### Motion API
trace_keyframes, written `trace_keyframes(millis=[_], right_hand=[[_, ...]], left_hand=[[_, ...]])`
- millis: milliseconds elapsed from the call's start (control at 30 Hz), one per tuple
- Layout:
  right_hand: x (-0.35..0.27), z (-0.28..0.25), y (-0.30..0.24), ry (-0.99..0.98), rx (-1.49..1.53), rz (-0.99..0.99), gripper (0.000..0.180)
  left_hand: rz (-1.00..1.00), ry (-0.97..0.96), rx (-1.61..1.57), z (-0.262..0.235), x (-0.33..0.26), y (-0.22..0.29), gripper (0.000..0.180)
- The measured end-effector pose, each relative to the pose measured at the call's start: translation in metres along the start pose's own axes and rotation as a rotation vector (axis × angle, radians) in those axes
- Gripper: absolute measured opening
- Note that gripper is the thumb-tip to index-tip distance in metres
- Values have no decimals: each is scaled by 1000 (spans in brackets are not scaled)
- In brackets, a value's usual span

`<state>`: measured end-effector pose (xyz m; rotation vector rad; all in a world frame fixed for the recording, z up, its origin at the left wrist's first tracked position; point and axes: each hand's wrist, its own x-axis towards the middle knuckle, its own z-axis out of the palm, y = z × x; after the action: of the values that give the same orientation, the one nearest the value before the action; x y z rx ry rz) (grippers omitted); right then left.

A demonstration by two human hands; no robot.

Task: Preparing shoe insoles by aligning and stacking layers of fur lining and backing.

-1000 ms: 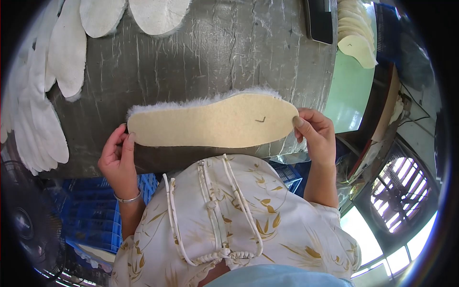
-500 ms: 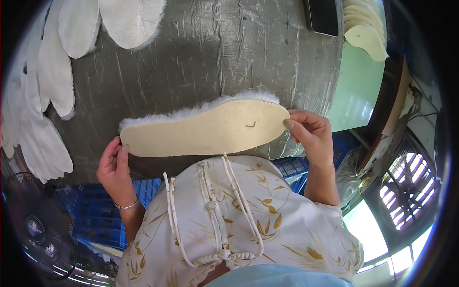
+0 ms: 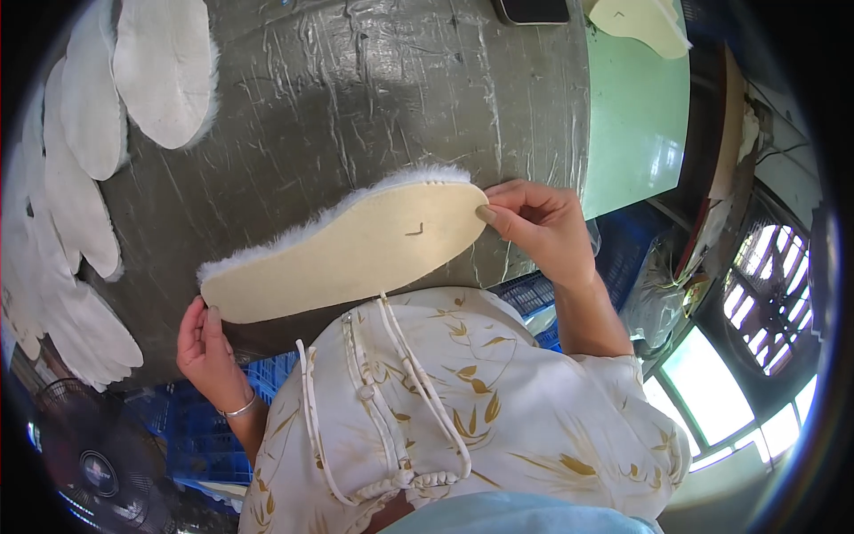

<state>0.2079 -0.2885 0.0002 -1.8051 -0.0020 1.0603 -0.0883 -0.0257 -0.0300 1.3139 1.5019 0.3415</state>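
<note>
Left hand (image 3: pixel 210 354) and right hand (image 3: pixel 547 230), partly curled, pinched opposite ends of cream fleece-backed foot-shaped insole (image 3: pixel 338 256) at frame centre.

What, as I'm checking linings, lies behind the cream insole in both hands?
White fluffy pile shows along the far edge of the cream insole, with the grey tabletop beyond. The rest of its back and the tabletop directly behind are covered.

1. Looks like a small insole workshop.
2. Shows in white, furry-edged insoles (image 3: pixel 165 71) overlapping along the left edge of a scuffed grey table (image 3: pixel 276 160).
3. Shows also in blue crates (image 3: pixel 203 436) under the near edge.
4. Includes a fan (image 3: pixel 98 472) off the near left corner.
</note>
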Motion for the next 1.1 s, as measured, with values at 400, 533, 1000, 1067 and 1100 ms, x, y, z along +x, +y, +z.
trace_keyframes(millis=[400, 533, 1000, 1067, 1100], right_hand=[[-3, 22, 1, 159, -234, -202, 10], [-1, 21, 8, 190, -308, -292, 16], [-10, 16, -16, -117, -42, -468, 25], [-19, 17, -22, -120, -74, -604, 24], [-19, 21, -23, -134, -64, -630, 24]], left_hand=[[164, 29, 50, 7, -3, -5, 26], [382, 97, 221, 17, -8, 5, 34], [1382, -371, 450, 153, -105, 63, 56], [1326, -362, 377, 147, -110, 64, 50], [1343, -335, 390, 144, -113, 66, 50]])
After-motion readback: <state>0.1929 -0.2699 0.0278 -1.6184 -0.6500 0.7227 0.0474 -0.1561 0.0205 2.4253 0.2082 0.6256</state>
